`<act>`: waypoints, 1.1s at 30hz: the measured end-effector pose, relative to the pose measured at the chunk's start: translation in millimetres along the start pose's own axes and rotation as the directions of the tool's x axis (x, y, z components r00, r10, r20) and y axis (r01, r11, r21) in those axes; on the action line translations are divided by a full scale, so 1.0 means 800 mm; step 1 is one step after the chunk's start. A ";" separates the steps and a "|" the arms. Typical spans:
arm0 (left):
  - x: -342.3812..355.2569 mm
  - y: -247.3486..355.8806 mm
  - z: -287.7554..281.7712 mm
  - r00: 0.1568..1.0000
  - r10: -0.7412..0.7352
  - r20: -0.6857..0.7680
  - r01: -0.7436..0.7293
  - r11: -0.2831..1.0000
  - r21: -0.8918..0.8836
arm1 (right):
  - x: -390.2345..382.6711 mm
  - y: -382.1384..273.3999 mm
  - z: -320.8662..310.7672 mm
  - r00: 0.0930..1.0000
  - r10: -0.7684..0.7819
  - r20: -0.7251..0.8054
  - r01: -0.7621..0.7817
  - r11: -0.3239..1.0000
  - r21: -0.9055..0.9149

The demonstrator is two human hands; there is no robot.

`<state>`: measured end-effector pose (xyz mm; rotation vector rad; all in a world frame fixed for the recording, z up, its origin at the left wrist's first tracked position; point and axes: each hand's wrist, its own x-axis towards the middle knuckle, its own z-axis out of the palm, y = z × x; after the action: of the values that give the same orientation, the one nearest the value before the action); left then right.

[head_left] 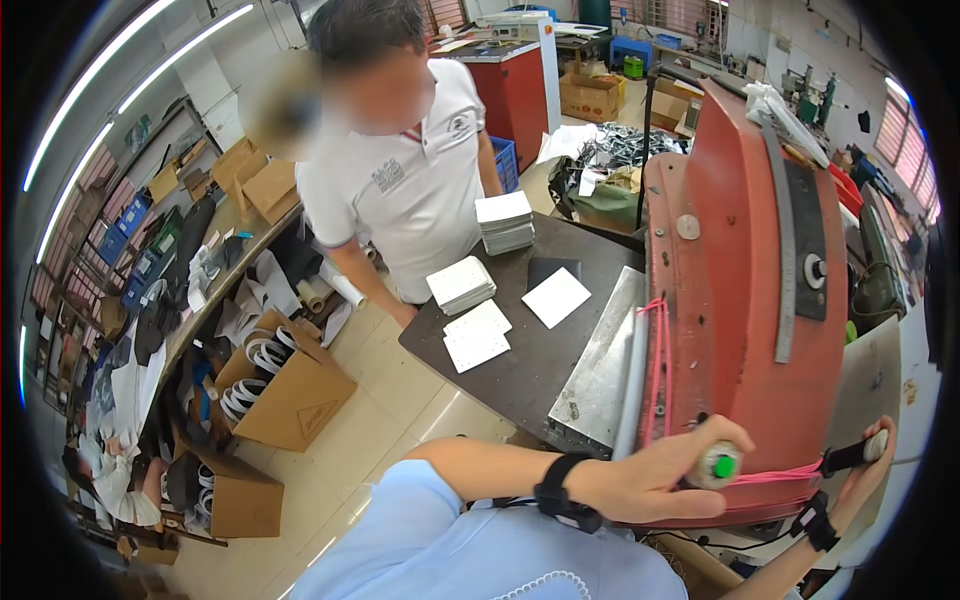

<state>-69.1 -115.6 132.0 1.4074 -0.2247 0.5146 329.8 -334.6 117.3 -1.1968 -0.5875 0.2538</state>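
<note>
My left hand [645,483] is closed round a handle with a green button [724,466] on its end, at the front of a large red machine [735,240]. At the right, my right hand [866,482] is wrapped round a black handle [846,458] with a pale end. Pink cord is stretched along the machine's lower edge between the two handles. Beside the machine, a metal plate [600,362] lies on the dark tabletop [425,335]. A white sheet [556,297] rests partly over a black pad [548,270] there.
A person in a white shirt [400,195] stands across the table. Near them are a tall stack of white pieces [505,222], a lower stack [461,285] and loose white sheets [477,337]. Cardboard boxes [300,395] with white-and-black rolls stand on the floor at the left.
</note>
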 end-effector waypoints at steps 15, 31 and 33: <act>-0.020 -0.108 -0.120 0.992 -0.088 -0.088 0.112 0.319 0.941 | -0.150 -0.006 0.169 0.968 -0.244 -0.056 0.240 0.968 -0.074; -0.015 -0.169 -0.118 0.994 -0.095 -0.061 0.083 0.248 0.965 | -0.140 0.175 0.228 0.919 -0.109 0.380 0.390 0.414 -0.823; -0.014 -0.167 -0.119 0.992 -0.105 -0.066 0.093 0.271 0.958 | -0.136 0.197 0.234 0.920 -0.117 0.375 0.392 0.348 -0.852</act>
<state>-30.5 -35.7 -6.6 2.6495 0.2635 0.5532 155.0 -181.1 -15.6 -2.1615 -1.2377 -0.2815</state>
